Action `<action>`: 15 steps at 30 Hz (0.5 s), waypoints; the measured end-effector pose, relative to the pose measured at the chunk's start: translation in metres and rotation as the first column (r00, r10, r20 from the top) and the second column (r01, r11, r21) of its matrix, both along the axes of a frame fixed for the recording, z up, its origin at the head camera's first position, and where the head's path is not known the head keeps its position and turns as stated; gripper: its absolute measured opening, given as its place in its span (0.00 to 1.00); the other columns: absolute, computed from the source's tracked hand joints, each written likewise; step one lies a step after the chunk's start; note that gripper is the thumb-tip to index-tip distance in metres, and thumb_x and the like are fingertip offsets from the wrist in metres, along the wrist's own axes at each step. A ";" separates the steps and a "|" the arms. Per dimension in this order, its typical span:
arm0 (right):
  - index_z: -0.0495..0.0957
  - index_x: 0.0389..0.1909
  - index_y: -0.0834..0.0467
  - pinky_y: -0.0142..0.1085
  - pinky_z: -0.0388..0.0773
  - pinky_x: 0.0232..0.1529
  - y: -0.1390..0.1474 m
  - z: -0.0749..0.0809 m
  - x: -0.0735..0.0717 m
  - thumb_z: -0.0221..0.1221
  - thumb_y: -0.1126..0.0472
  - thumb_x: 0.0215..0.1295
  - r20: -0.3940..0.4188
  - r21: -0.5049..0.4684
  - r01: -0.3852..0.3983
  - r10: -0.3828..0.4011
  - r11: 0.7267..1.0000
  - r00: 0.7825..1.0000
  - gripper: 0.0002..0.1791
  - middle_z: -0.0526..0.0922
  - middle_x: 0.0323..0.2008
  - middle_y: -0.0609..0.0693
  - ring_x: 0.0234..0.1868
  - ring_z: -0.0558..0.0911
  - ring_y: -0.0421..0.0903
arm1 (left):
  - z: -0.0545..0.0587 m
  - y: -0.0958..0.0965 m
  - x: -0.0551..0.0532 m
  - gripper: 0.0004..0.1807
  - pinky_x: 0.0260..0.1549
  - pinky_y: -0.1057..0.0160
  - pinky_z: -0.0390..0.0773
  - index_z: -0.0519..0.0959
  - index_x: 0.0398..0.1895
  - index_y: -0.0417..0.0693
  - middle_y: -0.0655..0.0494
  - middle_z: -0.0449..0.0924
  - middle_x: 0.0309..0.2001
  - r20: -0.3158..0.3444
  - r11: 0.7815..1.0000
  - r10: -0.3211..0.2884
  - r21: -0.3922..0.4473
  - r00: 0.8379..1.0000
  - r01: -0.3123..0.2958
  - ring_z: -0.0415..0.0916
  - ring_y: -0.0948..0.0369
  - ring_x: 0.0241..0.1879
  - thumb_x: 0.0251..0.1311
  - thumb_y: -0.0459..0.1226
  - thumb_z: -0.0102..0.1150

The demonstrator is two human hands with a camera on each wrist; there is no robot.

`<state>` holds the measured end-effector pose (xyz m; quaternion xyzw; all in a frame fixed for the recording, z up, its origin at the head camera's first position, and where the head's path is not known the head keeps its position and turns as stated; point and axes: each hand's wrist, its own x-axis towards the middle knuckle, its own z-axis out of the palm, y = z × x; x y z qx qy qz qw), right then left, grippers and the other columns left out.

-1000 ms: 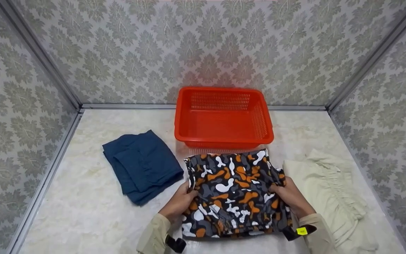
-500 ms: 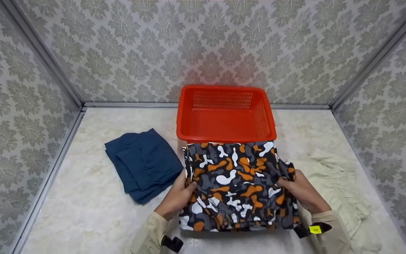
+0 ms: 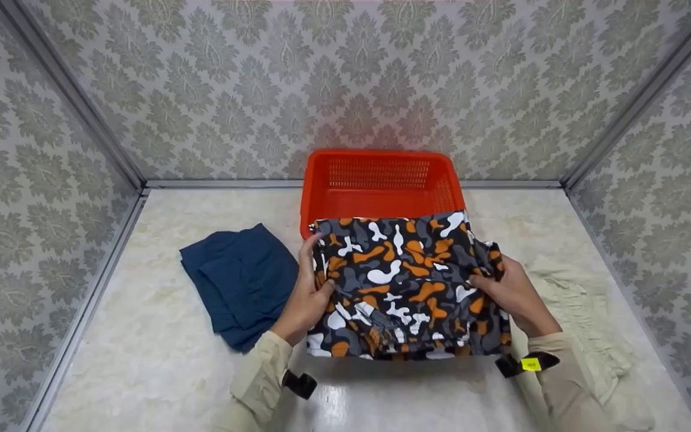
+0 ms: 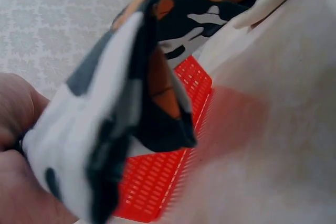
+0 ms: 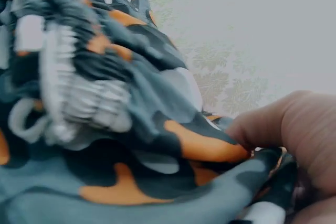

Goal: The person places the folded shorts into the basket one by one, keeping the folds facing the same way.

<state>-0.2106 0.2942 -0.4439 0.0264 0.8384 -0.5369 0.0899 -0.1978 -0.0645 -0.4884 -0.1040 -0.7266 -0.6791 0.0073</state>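
Note:
A folded pair of camouflage shorts [image 3: 405, 288] in black, grey, orange and white hangs flat between my hands above the table. My left hand [image 3: 309, 294] grips its left edge with the thumb on top; my right hand [image 3: 513, 294] pinches the right edge. The far edge of the shorts overlaps the front of the red basket [image 3: 381, 162] in the head view. In the left wrist view, the red basket [image 4: 152, 182] shows below the cloth. The right wrist view shows a gathered elastic waistband [image 5: 79, 87] and my thumb [image 5: 268, 119] pressing the fabric.
A folded dark blue garment [image 3: 243, 282] lies on the table to the left. On the right a pale cream garment [image 3: 585, 336] with a gathered waistband lies partly under my right arm. Patterned walls [image 3: 357, 72] in metal frames enclose the table [image 3: 129, 336] at the back and sides.
Both hands have lifted the camouflage shorts and moved them forward, from in front of the red basket to over its front rim. The blue and cream garments stay in place.

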 end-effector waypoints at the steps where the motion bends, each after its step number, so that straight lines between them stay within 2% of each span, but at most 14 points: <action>1: 0.71 0.62 0.65 0.36 0.80 0.44 -0.001 0.002 -0.003 0.64 0.62 0.66 -0.014 0.004 0.000 0.000 1.000 1.000 0.26 0.79 0.50 0.58 0.43 0.82 0.47 | 0.002 -0.001 -0.003 0.39 0.72 0.45 0.50 0.59 0.77 0.50 0.53 0.54 0.78 0.004 1.000 -0.005 -0.015 1.000 0.005 0.49 0.54 0.77 0.62 0.18 0.44; 3: 0.70 0.65 0.64 0.35 0.80 0.45 -0.003 0.007 -0.010 0.65 0.60 0.66 -0.034 0.006 0.007 -0.006 1.000 0.999 0.29 0.78 0.53 0.60 0.46 0.82 0.48 | 0.007 -0.002 -0.010 0.30 0.68 0.48 0.60 0.73 0.68 0.48 0.54 0.69 0.70 0.048 0.999 -0.014 -0.048 0.999 0.016 0.61 0.55 0.70 0.66 0.19 0.43; 5: 0.69 0.67 0.63 0.35 0.80 0.46 -0.005 0.010 -0.018 0.65 0.60 0.67 -0.051 -0.001 0.010 -0.010 1.000 0.999 0.30 0.78 0.56 0.61 0.47 0.81 0.48 | 0.012 -0.002 -0.017 0.25 0.66 0.50 0.66 0.80 0.62 0.44 0.51 0.76 0.64 0.093 0.997 -0.018 -0.077 0.996 0.025 0.68 0.54 0.66 0.69 0.21 0.42; 10: 0.70 0.68 0.63 0.35 0.79 0.48 -0.010 0.014 -0.036 0.62 0.59 0.70 -0.080 0.014 0.015 -0.014 1.000 0.997 0.28 0.77 0.60 0.62 0.51 0.81 0.51 | 0.023 -0.003 -0.038 0.22 0.66 0.52 0.66 0.78 0.64 0.41 0.49 0.74 0.67 0.176 0.995 -0.012 -0.099 0.984 0.029 0.67 0.54 0.68 0.73 0.25 0.43; 15: 0.63 0.72 0.62 0.46 0.73 0.60 -0.018 0.015 -0.053 0.59 0.61 0.73 -0.078 0.031 0.032 -0.030 0.999 0.996 0.30 0.71 0.65 0.62 0.60 0.75 0.57 | 0.029 -0.004 -0.060 0.24 0.64 0.53 0.68 0.76 0.67 0.42 0.49 0.71 0.69 0.266 0.998 -0.011 -0.056 0.964 0.027 0.67 0.54 0.66 0.68 0.27 0.53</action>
